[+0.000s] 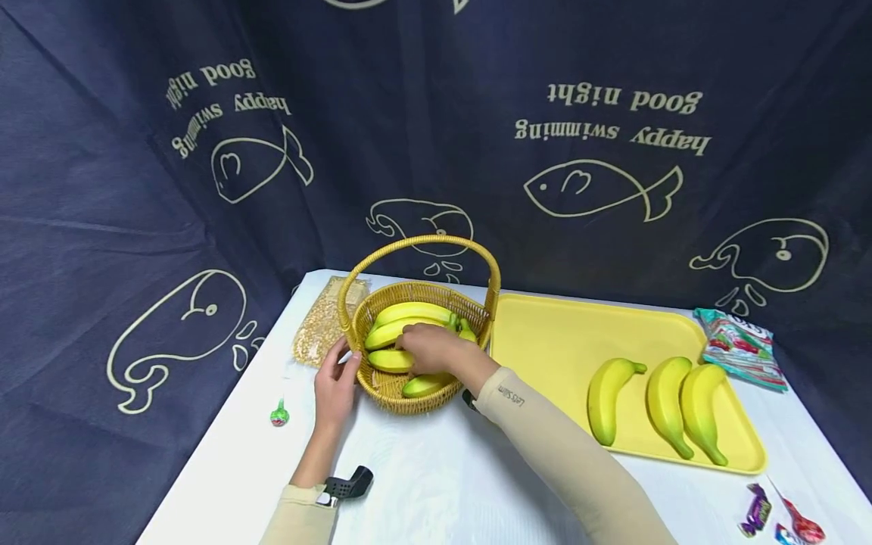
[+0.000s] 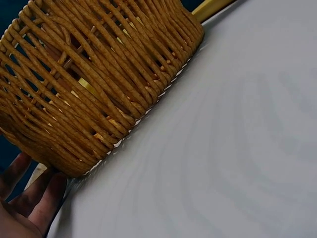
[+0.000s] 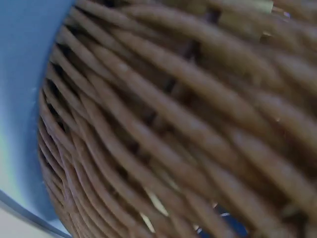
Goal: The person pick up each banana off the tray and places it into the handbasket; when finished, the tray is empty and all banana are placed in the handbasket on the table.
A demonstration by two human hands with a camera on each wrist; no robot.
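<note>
A wicker basket [image 1: 402, 405] with a tall arched handle stands at the table's back left and has several yellow bananas [image 1: 412, 310] inside. My right hand [image 1: 436, 350] reaches into it from the right, fingers bent over the end of a banana [image 1: 388, 360] in the middle. Another banana [image 1: 424, 385] lies below that hand, near the front rim. My left hand [image 1: 336, 386] touches the basket's left outer side by the handle's foot. In the left wrist view, its fingers [image 2: 47, 201] lie against the wicker low on the wall. Only close, blurred wicker [image 3: 163, 109] fills most of the right wrist view.
A yellow tray [image 1: 538, 341] right of the basket bears three bananas [image 1: 668, 405]. A teal candy bag [image 1: 742, 348] overlaps its right edge. Behind the basket's left side lies a clear bag of yellowish grains [image 1: 316, 333]. A green lollipop [image 1: 279, 414] lies left; wrapped sweets [image 1: 756, 511] lie front right.
</note>
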